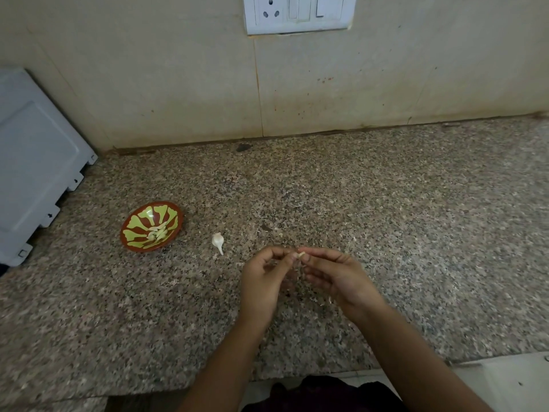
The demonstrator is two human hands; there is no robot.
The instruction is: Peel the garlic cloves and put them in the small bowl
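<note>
Dark cloth (312, 394): bottom edge of view, below the counter front; the person's clothing.
White surface (505, 379): bottom right corner, against the counter edge; can't tell what it is.
Counter (416, 233): speckled brown-grey granite, fills the middle of the view and runs back to the wall.
Forearms: both bare, rising from bottom centre and converging over the counter.
Left hand (261, 281): fingers curled, thumb and forefinger tips pinching at the left end of the held clove.
Right hand (338, 278): thumb and forefinger pinch the same clove from the right, other fingers loosely curled below.
Hands: close together, fingertips meeting on the clove, right of centre.
Held clove (301, 255): small, pale, mostly hidden by fingertips; how much skin is left can't be told.
Peel scraps (330, 299): a few pale flakes on the counter under and around the hands.
Loose clove (217, 242): white, skin on, thin tail pointing toward the viewer; lies on the counter left of the hands, between them and the bowl, touching neither.
Small bowl (139, 217): red-brown with yellow-green pattern, on the counter left of the loose clove, well apart from the hands.
Peeled cloves (159, 231): small pale pile inside the bowl, toward its right side.
Grey panel (35, 162): flat, tilted, far left, beside the bowl.
Wall (178, 84): beige tiles, stained, behind the counter.
Switch plate (298, 13): white, socket and switches, top centre of the wall.
</note>
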